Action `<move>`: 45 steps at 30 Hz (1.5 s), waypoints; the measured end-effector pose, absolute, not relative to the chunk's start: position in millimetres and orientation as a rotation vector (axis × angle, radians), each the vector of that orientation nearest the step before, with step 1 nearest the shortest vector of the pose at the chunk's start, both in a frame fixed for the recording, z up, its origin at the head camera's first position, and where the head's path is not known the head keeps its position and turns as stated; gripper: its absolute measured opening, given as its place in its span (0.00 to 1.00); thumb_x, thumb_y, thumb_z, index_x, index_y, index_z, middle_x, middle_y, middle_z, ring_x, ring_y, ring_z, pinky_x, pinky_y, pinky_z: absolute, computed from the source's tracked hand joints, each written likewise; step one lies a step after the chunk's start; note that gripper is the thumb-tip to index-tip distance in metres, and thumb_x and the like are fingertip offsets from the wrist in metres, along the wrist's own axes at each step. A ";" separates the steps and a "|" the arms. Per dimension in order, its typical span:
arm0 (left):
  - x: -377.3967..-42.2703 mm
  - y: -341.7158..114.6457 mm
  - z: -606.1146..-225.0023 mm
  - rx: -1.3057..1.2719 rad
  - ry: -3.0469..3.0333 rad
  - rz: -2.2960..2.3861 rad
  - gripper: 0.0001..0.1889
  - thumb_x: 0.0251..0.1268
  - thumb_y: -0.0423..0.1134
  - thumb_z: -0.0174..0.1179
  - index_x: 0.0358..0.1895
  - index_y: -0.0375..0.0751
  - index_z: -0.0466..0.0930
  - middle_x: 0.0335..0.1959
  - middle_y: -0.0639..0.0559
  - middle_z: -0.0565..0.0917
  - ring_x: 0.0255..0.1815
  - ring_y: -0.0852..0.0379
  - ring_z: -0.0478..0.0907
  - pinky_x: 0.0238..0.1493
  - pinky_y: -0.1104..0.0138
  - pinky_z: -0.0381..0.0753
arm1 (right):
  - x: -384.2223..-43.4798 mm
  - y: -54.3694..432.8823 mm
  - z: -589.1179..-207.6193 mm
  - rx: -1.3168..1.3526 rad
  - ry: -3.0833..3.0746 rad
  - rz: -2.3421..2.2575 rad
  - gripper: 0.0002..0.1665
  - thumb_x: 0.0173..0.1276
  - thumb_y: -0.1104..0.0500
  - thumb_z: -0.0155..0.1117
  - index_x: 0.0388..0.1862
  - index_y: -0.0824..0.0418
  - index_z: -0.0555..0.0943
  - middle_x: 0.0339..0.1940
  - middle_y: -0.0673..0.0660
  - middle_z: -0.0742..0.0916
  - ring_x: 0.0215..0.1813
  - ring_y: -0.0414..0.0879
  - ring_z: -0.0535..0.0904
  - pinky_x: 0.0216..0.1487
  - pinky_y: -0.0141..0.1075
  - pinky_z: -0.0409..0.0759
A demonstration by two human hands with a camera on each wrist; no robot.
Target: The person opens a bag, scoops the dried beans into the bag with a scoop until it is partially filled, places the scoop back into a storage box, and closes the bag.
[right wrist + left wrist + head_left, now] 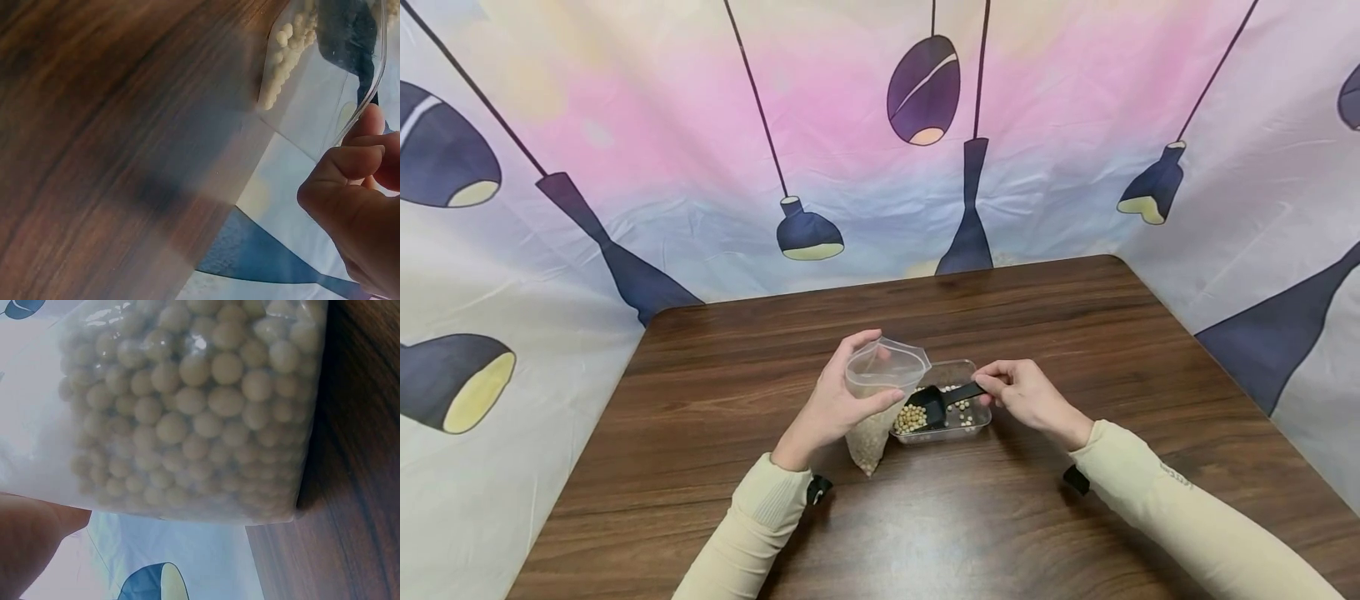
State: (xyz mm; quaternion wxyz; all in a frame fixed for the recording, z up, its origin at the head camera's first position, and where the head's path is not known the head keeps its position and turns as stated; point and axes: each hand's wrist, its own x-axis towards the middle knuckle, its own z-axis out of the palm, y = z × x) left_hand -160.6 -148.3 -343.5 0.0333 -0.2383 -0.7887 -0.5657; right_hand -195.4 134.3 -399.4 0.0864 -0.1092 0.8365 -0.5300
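My left hand point(829, 407) holds a clear plastic bag point(868, 437) upright by its top, thumb on the near side, with the mouth spread wide. Pale round beans point(194, 400) fill the lower part of the bag. My right hand point(1028, 397) pinches the handle end of a black scoop point(934, 407). Its head is over or inside a clear plastic box point(951, 434), just right of the bag. A heap of beans point(912, 418) shows at the scoop's left edge; whether they lie in the scoop or in the box, I cannot tell. Scattered beans lie on the box floor.
The box and bag stand near the middle of a dark brown wooden table point(715, 375). Behind and beside it hangs a pastel cloth point(685, 125) printed with lamps. Black bands point(1077, 479) show at the cuffs of both light sleeves point(767, 500).
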 end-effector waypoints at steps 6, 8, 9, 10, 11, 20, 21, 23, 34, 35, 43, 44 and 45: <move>-160.5 -149.8 -344.7 -0.723 -2.441 -1.740 0.38 0.54 0.30 0.71 0.68 0.39 0.62 0.56 0.35 0.77 0.59 0.41 0.72 0.58 0.50 0.68 | -199.1 138.3 -404.7 -0.206 2.420 -1.625 0.13 0.74 0.63 0.55 0.48 0.70 0.82 0.27 0.60 0.86 0.29 0.45 0.75 0.24 0.29 0.67; -160.6 -150.3 -345.1 -0.722 -2.447 -1.746 0.38 0.54 0.30 0.71 0.68 0.40 0.62 0.56 0.36 0.76 0.59 0.40 0.72 0.58 0.49 0.69 | -202.0 140.7 -407.0 -0.162 2.373 -1.660 0.13 0.75 0.64 0.54 0.50 0.70 0.81 0.27 0.59 0.85 0.29 0.43 0.74 0.26 0.29 0.68; -160.7 -150.6 -345.3 -0.722 -2.452 -1.746 0.38 0.54 0.30 0.71 0.68 0.40 0.62 0.57 0.36 0.76 0.59 0.40 0.72 0.58 0.49 0.69 | -203.6 142.4 -408.4 -0.150 2.350 -1.679 0.14 0.75 0.64 0.53 0.51 0.71 0.80 0.28 0.59 0.85 0.29 0.43 0.74 0.26 0.30 0.69; -160.8 -150.9 -345.5 -0.725 -2.455 -1.746 0.38 0.54 0.30 0.71 0.69 0.40 0.62 0.57 0.36 0.76 0.59 0.40 0.72 0.57 0.49 0.69 | -205.3 143.8 -409.6 -0.132 2.326 -1.699 0.14 0.75 0.64 0.53 0.52 0.71 0.80 0.28 0.58 0.85 0.29 0.43 0.74 0.27 0.30 0.70; -160.9 -151.2 -345.6 -0.729 -2.456 -1.746 0.39 0.54 0.30 0.71 0.69 0.40 0.61 0.57 0.36 0.76 0.59 0.40 0.72 0.57 0.49 0.70 | -207.0 145.2 -410.7 -0.118 2.299 -1.721 0.15 0.75 0.64 0.53 0.53 0.72 0.79 0.28 0.58 0.85 0.29 0.42 0.73 0.28 0.30 0.71; -149.5 -169.6 -348.1 -0.653 -2.468 -1.677 0.40 0.53 0.29 0.72 0.69 0.39 0.61 0.55 0.37 0.77 0.59 0.41 0.73 0.57 0.49 0.70 | -217.6 135.6 -415.5 -0.080 2.120 -1.861 0.19 0.76 0.62 0.52 0.58 0.75 0.74 0.29 0.56 0.83 0.30 0.42 0.73 0.31 0.32 0.71; -146.6 -173.2 -349.0 -0.630 -2.467 -1.678 0.40 0.52 0.28 0.72 0.69 0.39 0.61 0.55 0.36 0.77 0.59 0.41 0.73 0.56 0.51 0.71 | -219.1 132.2 -414.8 -0.097 2.116 -1.857 0.20 0.76 0.62 0.52 0.59 0.75 0.74 0.29 0.56 0.83 0.30 0.42 0.73 0.32 0.32 0.71; -142.6 -178.2 -350.3 -0.616 -2.458 -1.683 0.40 0.52 0.28 0.72 0.69 0.39 0.61 0.55 0.35 0.77 0.58 0.39 0.74 0.54 0.54 0.73 | -221.7 127.6 -412.1 -0.109 2.129 -1.847 0.20 0.76 0.62 0.52 0.59 0.75 0.74 0.29 0.56 0.83 0.30 0.43 0.73 0.33 0.33 0.72; -145.9 -176.5 -346.5 -0.628 -2.438 -1.662 0.41 0.50 0.28 0.73 0.69 0.38 0.62 0.55 0.34 0.77 0.55 0.39 0.75 0.51 0.59 0.76 | -231.4 140.2 -385.6 -0.062 2.170 -1.894 0.21 0.78 0.57 0.51 0.60 0.72 0.73 0.32 0.54 0.82 0.33 0.39 0.74 0.38 0.34 0.74; -146.1 -176.1 -346.2 -0.622 -2.445 -1.661 0.41 0.50 0.29 0.73 0.69 0.38 0.62 0.55 0.34 0.77 0.55 0.39 0.75 0.52 0.58 0.76 | -231.4 141.4 -383.0 -0.057 2.170 -1.910 0.21 0.78 0.57 0.51 0.60 0.72 0.73 0.31 0.53 0.82 0.32 0.38 0.74 0.37 0.33 0.74; -144.1 -176.4 -346.1 -0.589 -2.463 -1.627 0.39 0.51 0.29 0.73 0.68 0.37 0.64 0.54 0.35 0.77 0.59 0.41 0.73 0.57 0.51 0.71 | -232.8 144.3 -359.2 -0.081 2.157 -2.018 0.21 0.78 0.56 0.50 0.60 0.72 0.71 0.28 0.47 0.81 0.30 0.36 0.71 0.35 0.29 0.72; -143.9 -176.7 -345.9 -0.589 -2.463 -1.626 0.39 0.51 0.29 0.73 0.68 0.37 0.64 0.54 0.35 0.77 0.58 0.41 0.73 0.57 0.50 0.71 | -233.3 143.6 -356.2 -0.087 2.146 -2.032 0.21 0.78 0.56 0.51 0.59 0.71 0.71 0.27 0.47 0.81 0.30 0.37 0.71 0.34 0.29 0.71; -143.6 -176.8 -345.7 -0.590 -2.463 -1.627 0.39 0.51 0.29 0.73 0.68 0.37 0.64 0.54 0.36 0.77 0.58 0.41 0.73 0.57 0.50 0.70 | -233.7 142.6 -353.1 -0.094 2.134 -2.048 0.21 0.78 0.56 0.51 0.59 0.71 0.71 0.27 0.46 0.81 0.30 0.37 0.71 0.34 0.29 0.71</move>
